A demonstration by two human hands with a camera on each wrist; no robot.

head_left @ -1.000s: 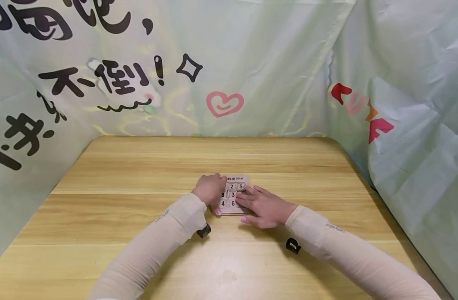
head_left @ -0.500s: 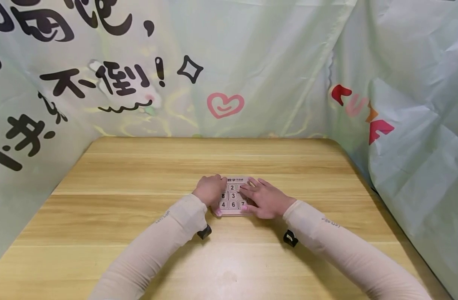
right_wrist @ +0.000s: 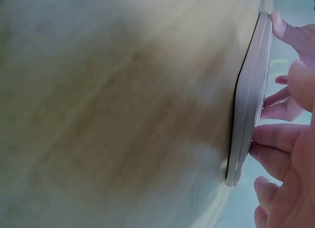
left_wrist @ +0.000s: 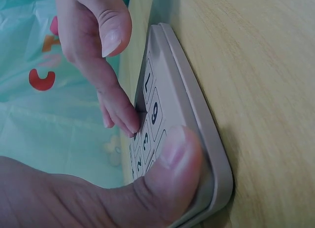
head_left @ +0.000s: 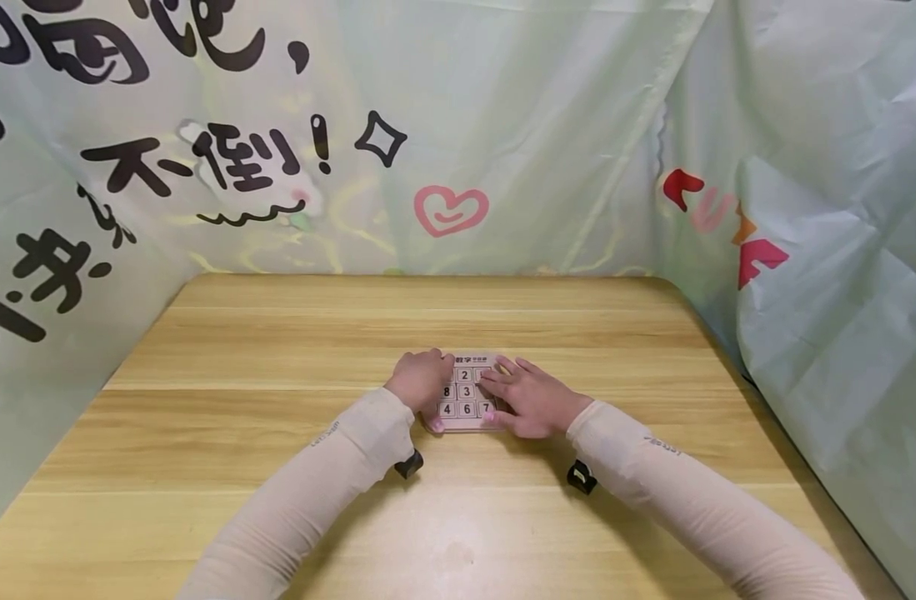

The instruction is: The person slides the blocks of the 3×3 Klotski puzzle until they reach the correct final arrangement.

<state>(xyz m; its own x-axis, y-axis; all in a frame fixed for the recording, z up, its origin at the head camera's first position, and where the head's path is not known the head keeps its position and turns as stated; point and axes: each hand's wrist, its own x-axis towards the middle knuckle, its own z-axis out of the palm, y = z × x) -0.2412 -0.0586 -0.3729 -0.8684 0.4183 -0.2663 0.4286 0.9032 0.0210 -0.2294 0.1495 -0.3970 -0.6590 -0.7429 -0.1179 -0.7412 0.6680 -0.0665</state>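
Note:
A pale pink number slide puzzle lies flat on the wooden table, its tiles 2, 8, 3, 4, 6 and 7 readable. My left hand grips its left side, thumb on the near left corner. In the left wrist view that thumb presses on the frame beside the tiles. My right hand lies over the right side with fingers extended, fingertips on the upper right tile. A dark gap shows by the 7 tile in that view. From the right wrist, the puzzle's side edge appears, fingertips at its top face.
The wooden table reaches back to a printed cloth hanging behind and at both sides. Black camera mounts sit under the wrists, over beige sleeves.
My right hand has moved away from me, up the puzzle's right side, uncovering the 7 tile and partly covering the upper right 5. The left hand stays in place.

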